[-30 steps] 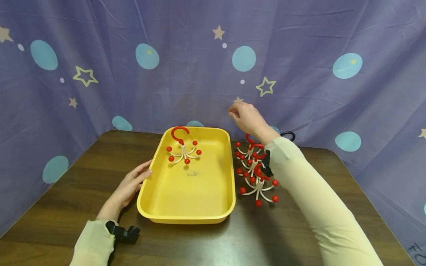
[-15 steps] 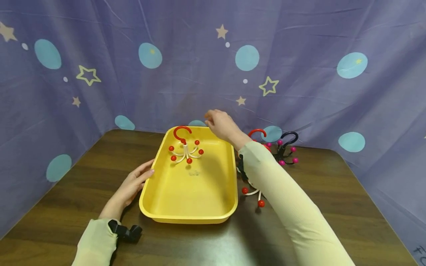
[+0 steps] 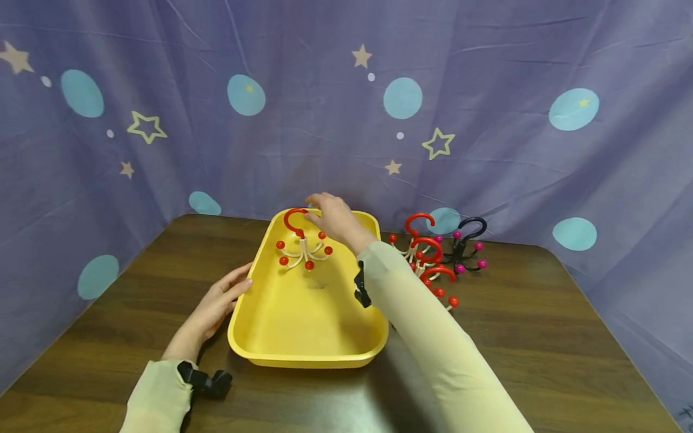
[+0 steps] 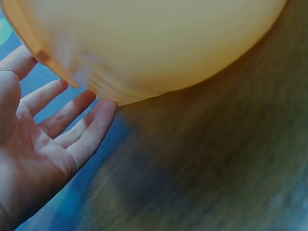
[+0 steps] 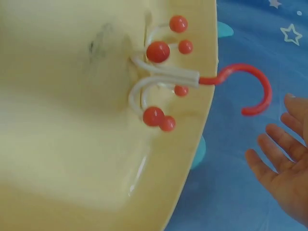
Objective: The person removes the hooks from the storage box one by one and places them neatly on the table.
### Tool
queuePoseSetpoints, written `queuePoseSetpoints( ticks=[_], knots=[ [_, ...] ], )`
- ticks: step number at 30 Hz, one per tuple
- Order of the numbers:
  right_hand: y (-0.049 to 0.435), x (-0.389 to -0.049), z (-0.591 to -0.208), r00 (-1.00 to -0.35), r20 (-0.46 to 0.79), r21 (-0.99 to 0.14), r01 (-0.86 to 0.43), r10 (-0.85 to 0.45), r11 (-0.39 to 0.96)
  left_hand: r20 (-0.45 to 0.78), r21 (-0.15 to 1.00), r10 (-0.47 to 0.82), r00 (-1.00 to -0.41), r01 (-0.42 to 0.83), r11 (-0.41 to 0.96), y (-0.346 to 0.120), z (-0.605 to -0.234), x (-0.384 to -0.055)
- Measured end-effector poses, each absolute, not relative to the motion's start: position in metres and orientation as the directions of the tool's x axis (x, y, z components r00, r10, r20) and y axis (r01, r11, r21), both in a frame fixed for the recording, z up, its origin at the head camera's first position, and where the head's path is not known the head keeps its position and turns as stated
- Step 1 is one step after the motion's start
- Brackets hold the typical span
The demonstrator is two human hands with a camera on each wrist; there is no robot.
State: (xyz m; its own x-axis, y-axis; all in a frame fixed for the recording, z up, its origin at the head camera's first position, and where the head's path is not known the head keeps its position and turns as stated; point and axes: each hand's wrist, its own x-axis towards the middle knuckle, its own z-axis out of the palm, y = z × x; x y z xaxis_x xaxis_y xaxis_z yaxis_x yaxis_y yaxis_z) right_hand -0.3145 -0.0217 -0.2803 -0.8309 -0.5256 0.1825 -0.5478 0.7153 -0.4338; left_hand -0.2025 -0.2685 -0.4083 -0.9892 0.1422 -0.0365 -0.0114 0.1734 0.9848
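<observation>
A yellow plastic tray (image 3: pixel 308 337) stands on the table. My left hand (image 3: pixel 216 300) rests on its left rim, thumb over the edge and fingers along the outer wall; in the left wrist view the fingertips (image 4: pixel 108 108) touch that wall. Inside the tray's far part stands a multi-arm hanging hook (image 3: pixel 303 249), white with red balls at the arm ends and a red hook on top. Just right of that red hook is my right hand (image 3: pixel 338 219), holding nothing. In the right wrist view its fingers (image 5: pixel 276 149) are spread loosely, apart from the hook.
Right of the tray stand several more white hanging hooks with red tops (image 3: pixel 425 249), partly hidden behind my right sleeve. A black hanging hook with pink balls (image 3: pixel 460 249) is beside them. A patterned purple curtain (image 3: pixel 325 102) hangs behind the brown table (image 3: pixel 541 337).
My right hand has moved left and down, from above the hooks on the right to beside the hook in the tray. The left hand stays on the tray's rim.
</observation>
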Motion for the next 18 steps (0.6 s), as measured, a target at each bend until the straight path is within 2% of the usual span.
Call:
queuePoseSetpoints(
  ticks=[7,18],
  knots=[
    [-0.038,-0.312,-0.293,-0.815,0.182,-0.346,-0.577,-0.551,0.74,-0.041,0.986,0.136,-0.99,-0.018,0.167,-0.268,-0.409,-0.202],
    [-0.049,-0.308,-0.298,-0.785,0.205,-0.271,-0.619,-0.585,0.737,-0.048,0.984,0.126,-0.991,-0.025,0.178,-0.268,-0.409,-0.204]
  ],
)
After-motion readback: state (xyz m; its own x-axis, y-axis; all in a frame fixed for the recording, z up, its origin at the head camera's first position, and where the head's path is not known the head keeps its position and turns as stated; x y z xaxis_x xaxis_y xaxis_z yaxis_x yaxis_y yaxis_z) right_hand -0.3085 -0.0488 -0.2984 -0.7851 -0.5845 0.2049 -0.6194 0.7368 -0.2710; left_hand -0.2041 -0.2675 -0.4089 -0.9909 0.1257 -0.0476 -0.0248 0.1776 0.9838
